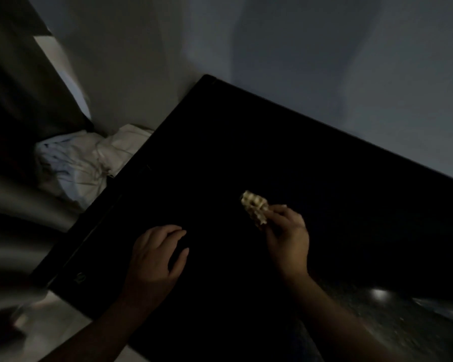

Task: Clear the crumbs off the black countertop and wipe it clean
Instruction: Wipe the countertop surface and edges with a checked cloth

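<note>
Two hands over flat black tabletop [272,152]: right hand [288,236] grip pinches pale waffle-textured wad [255,207], left hand [157,254] loose-fingered; wiping pass likely next.

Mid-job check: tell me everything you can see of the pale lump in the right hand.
The pale lump is small, cream-coloured and crumpled, with a grid-like pattern of ridges across its surface. Whether it is paper towel or food is unclear in the dim light. The right hand pinches its nearer end with its fingertips. It is over the middle of the black countertop; whether it touches the surface cannot be told.
</note>
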`<control>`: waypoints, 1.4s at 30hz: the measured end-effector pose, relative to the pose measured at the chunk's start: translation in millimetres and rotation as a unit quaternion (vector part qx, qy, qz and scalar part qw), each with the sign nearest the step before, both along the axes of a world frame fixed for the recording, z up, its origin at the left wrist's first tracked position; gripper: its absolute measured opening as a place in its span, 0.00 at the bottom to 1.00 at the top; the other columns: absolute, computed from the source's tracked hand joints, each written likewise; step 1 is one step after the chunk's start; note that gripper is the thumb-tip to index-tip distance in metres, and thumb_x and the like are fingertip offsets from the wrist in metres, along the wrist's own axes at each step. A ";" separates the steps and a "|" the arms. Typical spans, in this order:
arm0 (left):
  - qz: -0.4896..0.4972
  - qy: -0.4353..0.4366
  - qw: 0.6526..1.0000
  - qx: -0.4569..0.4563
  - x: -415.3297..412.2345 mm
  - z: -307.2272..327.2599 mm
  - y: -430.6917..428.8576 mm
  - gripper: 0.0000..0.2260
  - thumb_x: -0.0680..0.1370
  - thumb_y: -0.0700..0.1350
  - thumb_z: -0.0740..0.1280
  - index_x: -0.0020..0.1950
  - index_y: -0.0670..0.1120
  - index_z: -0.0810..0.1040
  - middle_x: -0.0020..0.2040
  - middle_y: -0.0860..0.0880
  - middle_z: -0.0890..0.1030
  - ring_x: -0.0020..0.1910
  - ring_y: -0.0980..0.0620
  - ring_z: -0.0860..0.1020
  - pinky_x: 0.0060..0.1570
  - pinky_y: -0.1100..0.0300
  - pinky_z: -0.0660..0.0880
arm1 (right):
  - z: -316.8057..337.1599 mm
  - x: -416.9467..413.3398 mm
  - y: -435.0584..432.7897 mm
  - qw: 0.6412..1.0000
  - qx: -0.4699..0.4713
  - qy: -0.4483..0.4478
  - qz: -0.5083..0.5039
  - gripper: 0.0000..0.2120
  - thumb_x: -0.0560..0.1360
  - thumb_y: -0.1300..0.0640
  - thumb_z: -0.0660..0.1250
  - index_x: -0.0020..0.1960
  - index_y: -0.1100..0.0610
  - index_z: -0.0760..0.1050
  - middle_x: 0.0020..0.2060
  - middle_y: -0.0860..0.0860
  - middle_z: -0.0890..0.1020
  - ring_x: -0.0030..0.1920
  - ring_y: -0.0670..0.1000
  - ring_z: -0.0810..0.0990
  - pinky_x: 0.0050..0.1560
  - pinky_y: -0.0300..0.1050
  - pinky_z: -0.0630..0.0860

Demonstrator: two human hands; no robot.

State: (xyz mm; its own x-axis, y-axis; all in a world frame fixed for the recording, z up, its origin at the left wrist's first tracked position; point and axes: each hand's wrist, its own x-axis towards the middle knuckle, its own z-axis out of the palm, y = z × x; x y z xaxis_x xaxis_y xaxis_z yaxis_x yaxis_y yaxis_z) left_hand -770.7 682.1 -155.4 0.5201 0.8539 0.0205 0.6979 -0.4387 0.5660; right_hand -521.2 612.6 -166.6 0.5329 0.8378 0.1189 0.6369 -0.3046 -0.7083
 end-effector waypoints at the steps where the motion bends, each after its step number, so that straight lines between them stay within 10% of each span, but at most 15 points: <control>1: 0.001 -0.002 1.000 0.003 -3.5 1.9 -1.6 0.19 0.76 0.53 0.58 0.58 0.46 0.79 0.57 0.50 0.77 0.57 0.50 0.73 0.58 0.50 0.70 | -1.0 -14.9 -8.7 1.000 0.006 0.003 0.021 0.15 0.69 0.68 0.72 0.53 0.54 0.83 0.50 0.47 0.81 0.53 0.48 0.75 0.54 0.28 0.65; 15: -0.052 0.051 0.997 -0.020 -42.3 -1.4 -15.8 0.25 0.75 0.59 0.57 0.65 0.46 0.74 0.64 0.47 0.73 0.63 0.46 0.69 0.60 0.45 0.70 | 13.7 -43.3 -44.7 0.999 0.030 0.000 -0.027 0.13 0.70 0.63 0.74 0.54 0.55 0.83 0.50 0.44 0.79 0.52 0.46 0.74 0.50 0.25 0.66; 20: -0.076 0.064 0.995 -0.019 -47.3 -0.4 -14.1 0.27 0.75 0.61 0.56 0.68 0.47 0.72 0.67 0.48 0.71 0.65 0.46 0.67 0.62 0.44 0.67 | 6.2 -70.1 -63.0 1.000 0.000 0.004 -0.016 0.15 0.71 0.64 0.73 0.57 0.55 0.81 0.56 0.47 0.80 0.57 0.48 0.74 0.56 0.39 0.70; 30: -0.097 0.072 0.993 -0.007 -50.0 3.1 -15.7 0.32 0.73 0.63 0.51 0.70 0.46 0.69 0.69 0.46 0.68 0.69 0.44 0.64 0.66 0.45 0.61 | 12.4 -101.8 -93.2 0.998 0.007 0.022 -0.051 0.15 0.70 0.65 0.73 0.54 0.55 0.82 0.52 0.43 0.79 0.55 0.48 0.75 0.55 0.25 0.65; 35: -0.110 0.062 0.992 -0.010 -51.3 4.0 -14.8 0.26 0.77 0.57 0.62 0.72 0.46 0.67 0.71 0.46 0.65 0.70 0.43 0.61 0.68 0.46 0.59 | 12.3 -118.0 -95.7 0.998 -0.036 0.001 -0.045 0.12 0.73 0.50 0.71 0.55 0.52 0.82 0.54 0.43 0.79 0.57 0.45 0.73 0.53 0.28 0.64; 42: -0.142 0.067 0.987 -0.017 -59.1 2.0 -12.6 0.27 0.77 0.53 0.64 0.74 0.47 0.64 0.74 0.48 0.61 0.72 0.45 0.58 0.70 0.48 0.57 | 8.6 -179.4 -146.8 0.997 -0.076 -0.026 -0.019 0.15 0.66 0.64 0.76 0.52 0.56 0.83 0.51 0.50 0.82 0.50 0.51 0.79 0.49 0.37 0.71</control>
State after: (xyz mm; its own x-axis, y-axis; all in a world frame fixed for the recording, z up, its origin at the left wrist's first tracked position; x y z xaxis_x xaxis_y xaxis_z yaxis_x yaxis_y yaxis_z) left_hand -829.8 669.5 -153.4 0.7351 0.6718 -0.0913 0.6190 -0.6102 0.4945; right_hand -700.6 465.8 -158.0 0.5609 0.8276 0.0207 0.6579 -0.4303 -0.6181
